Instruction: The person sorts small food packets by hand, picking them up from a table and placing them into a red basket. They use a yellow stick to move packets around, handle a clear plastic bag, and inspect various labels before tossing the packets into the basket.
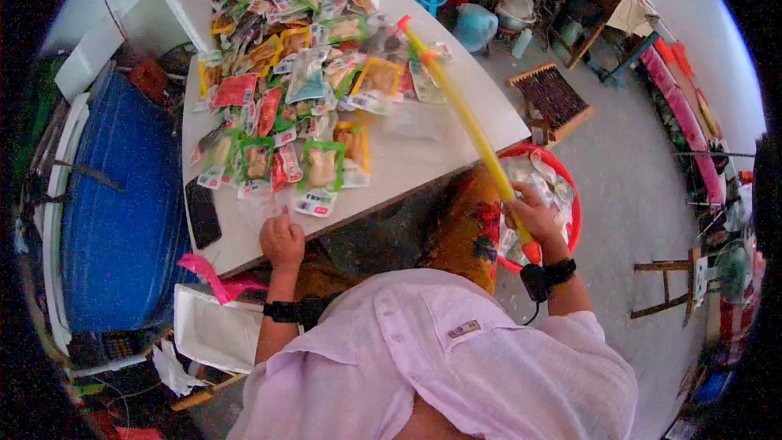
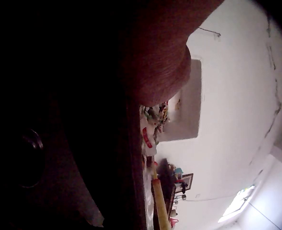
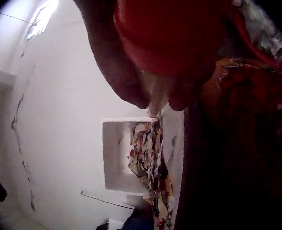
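My right hand (image 1: 533, 213) grips a long yellow tube (image 1: 460, 106) with orange ends near its lower end. The tube slants up and left, its far tip over the table. In the right wrist view its orange end (image 3: 172, 36) fills the top, with fingers around the tube. My left hand (image 1: 283, 242) rests at the table's near edge, just below the nearest packets, nothing seen in its fingers. Closest to it lie a green-edged sealed food packet (image 1: 321, 171) and a red-and-white packet (image 1: 286, 167). A large heap of similar packets (image 1: 305, 73) covers the table's left and back.
The white table (image 1: 403, 167) has a black phone (image 1: 203, 213) at its left edge. A red basket (image 1: 577, 212) with packets stands by my right leg. At left are a blue tub (image 1: 122, 212) and a white foam box (image 1: 213, 330); a wooden stool (image 1: 668, 285) stands right.
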Demonstrator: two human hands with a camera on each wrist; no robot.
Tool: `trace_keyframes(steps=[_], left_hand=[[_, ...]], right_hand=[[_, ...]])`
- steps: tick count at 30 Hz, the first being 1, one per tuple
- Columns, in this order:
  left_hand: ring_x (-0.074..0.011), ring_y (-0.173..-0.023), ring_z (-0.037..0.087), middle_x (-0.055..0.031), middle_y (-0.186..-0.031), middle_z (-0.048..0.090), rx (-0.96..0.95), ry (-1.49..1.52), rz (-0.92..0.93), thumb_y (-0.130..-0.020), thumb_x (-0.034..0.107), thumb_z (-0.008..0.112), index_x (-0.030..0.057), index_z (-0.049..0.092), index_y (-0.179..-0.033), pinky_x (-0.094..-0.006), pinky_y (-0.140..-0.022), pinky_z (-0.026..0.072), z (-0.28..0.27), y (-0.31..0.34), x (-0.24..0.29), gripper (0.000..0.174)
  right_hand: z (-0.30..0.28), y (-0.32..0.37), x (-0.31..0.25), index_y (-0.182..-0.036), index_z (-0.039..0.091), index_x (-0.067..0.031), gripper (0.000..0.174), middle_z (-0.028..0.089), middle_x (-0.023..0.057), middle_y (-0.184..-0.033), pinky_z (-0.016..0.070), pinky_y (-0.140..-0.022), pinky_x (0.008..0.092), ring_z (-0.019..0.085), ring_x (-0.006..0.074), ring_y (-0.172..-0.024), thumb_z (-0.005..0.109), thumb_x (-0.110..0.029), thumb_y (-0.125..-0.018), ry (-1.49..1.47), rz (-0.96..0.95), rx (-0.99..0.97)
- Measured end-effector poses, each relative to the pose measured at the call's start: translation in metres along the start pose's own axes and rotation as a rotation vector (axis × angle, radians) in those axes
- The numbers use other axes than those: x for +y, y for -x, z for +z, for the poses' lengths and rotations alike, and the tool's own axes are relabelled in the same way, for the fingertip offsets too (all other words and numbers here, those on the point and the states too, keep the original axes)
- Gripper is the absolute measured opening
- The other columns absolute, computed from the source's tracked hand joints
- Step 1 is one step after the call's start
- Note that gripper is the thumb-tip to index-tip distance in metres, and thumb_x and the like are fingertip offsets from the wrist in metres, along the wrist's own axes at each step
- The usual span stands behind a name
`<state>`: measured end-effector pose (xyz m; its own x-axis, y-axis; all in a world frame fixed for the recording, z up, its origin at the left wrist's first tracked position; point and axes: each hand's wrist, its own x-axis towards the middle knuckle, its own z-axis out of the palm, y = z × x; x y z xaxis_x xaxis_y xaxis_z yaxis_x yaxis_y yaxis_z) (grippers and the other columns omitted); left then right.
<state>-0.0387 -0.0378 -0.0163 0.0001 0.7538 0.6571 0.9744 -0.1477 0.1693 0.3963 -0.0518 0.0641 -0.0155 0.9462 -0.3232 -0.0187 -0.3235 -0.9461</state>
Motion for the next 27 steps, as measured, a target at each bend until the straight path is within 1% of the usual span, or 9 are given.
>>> trace_keyframes(steps=[6, 12, 14, 16, 18, 21, 22, 24, 27], left_hand=[[-0.0300, -0.060, 0.044, -0.0115, -0.066, 0.044, -0.025, -0.009, -0.013, -0.061, 0.007, 0.047, 0.0048, 0.045, -0.072, -0.0405, -0.052, 0.0353, 0.000, 0.001, -0.001, 0.012], [-0.0297, -0.060, 0.044, -0.0113, -0.066, 0.044, 0.019, -0.033, 0.042, -0.061, 0.007, 0.048, 0.0047, 0.046, -0.074, -0.0399, -0.052, 0.0353, 0.000, 0.001, -0.001, 0.013], [-0.0295, -0.061, 0.044, -0.0111, -0.065, 0.044, 0.002, -0.035, 0.011, -0.061, 0.006, 0.048, 0.0050, 0.046, -0.073, -0.0400, -0.053, 0.0354, 0.002, 0.002, -0.001, 0.013], [-0.0295, -0.061, 0.044, -0.0111, -0.065, 0.044, 0.000, -0.035, 0.001, -0.060, 0.006, 0.048, 0.0051, 0.046, -0.073, -0.0400, -0.053, 0.0356, 0.002, 0.002, -0.001, 0.013], [-0.0297, -0.060, 0.045, -0.0113, -0.065, 0.044, 0.004, -0.033, 0.011, -0.060, 0.005, 0.049, 0.0052, 0.047, -0.072, -0.0400, -0.052, 0.0358, 0.002, 0.002, -0.002, 0.013], [-0.0303, -0.059, 0.045, -0.0117, -0.064, 0.044, 0.137, -0.052, 0.078, -0.059, 0.004, 0.049, 0.0047, 0.047, -0.072, -0.0398, -0.050, 0.0360, 0.003, 0.001, 0.000, 0.014], [-0.0303, -0.058, 0.045, -0.0116, -0.064, 0.044, 0.093, -0.055, 0.056, -0.059, 0.005, 0.048, 0.0045, 0.048, -0.073, -0.0398, -0.050, 0.0361, 0.002, 0.000, 0.001, 0.014], [-0.0302, -0.058, 0.045, -0.0114, -0.064, 0.044, 0.003, -0.062, 0.013, -0.059, 0.005, 0.048, 0.0042, 0.049, -0.073, -0.0397, -0.050, 0.0361, -0.002, -0.002, 0.002, 0.014], [-0.0298, -0.059, 0.045, -0.0112, -0.064, 0.045, 0.013, -0.038, -0.011, -0.060, 0.006, 0.048, 0.0041, 0.050, -0.075, -0.0405, -0.052, 0.0361, -0.003, -0.002, 0.003, 0.015]], right_hand=[[-0.014, -0.033, 0.014, -0.109, 0.036, -0.0098, 0.036, 0.051, 0.0049, -0.073, 0.0403, -0.048, 0.0221, 0.047, 0.0101, -0.056, 0.048, -0.012, -0.075, 0.068, -0.114, 0.029], [-0.013, -0.027, 0.012, -0.103, 0.040, -0.0087, 0.032, 0.051, 0.0053, -0.074, 0.0408, -0.051, 0.0247, 0.048, 0.0126, -0.059, 0.050, -0.016, -0.074, 0.265, -0.057, 0.185], [-0.026, -0.043, 0.020, -0.100, 0.042, -0.0070, 0.029, 0.052, 0.0070, -0.076, 0.0417, -0.055, 0.0276, 0.050, 0.0166, -0.064, 0.050, -0.016, -0.074, 0.559, -0.272, 0.239], [-0.033, -0.068, 0.019, -0.098, 0.044, -0.0047, 0.028, 0.054, 0.0109, -0.080, 0.0416, -0.063, 0.0321, 0.052, 0.0235, -0.072, 0.051, -0.016, -0.073, 0.654, -0.462, 0.234], [-0.040, -0.090, 0.002, -0.103, 0.040, -0.0037, 0.032, 0.053, 0.0093, -0.078, 0.0405, -0.062, 0.0291, 0.052, 0.0202, -0.072, 0.048, -0.012, -0.073, 0.869, -0.477, 0.207], [-0.047, -0.144, -0.008, -0.102, 0.041, -0.0051, 0.036, 0.053, 0.0176, -0.086, 0.0406, -0.066, 0.0338, 0.052, 0.0279, -0.079, 0.049, -0.020, -0.071, 1.100, -0.379, 0.271], [-0.048, -0.160, -0.010, -0.101, 0.041, -0.0053, 0.037, 0.052, 0.0191, -0.087, 0.0406, -0.066, 0.0355, 0.051, 0.0309, -0.080, 0.050, -0.023, -0.070, 1.252, -0.377, 0.325], [-0.040, -0.180, -0.026, -0.099, 0.042, -0.0058, 0.035, 0.054, 0.0189, -0.080, 0.0419, -0.062, 0.0407, 0.052, 0.0353, -0.073, 0.050, -0.024, -0.070, 1.298, -0.528, 0.332], [-0.022, -0.199, -0.046, -0.097, 0.043, -0.0047, 0.033, 0.053, 0.0195, -0.080, 0.0410, -0.065, 0.0408, 0.051, 0.0355, -0.074, 0.049, -0.023, -0.070, 1.441, -0.478, 0.259]])
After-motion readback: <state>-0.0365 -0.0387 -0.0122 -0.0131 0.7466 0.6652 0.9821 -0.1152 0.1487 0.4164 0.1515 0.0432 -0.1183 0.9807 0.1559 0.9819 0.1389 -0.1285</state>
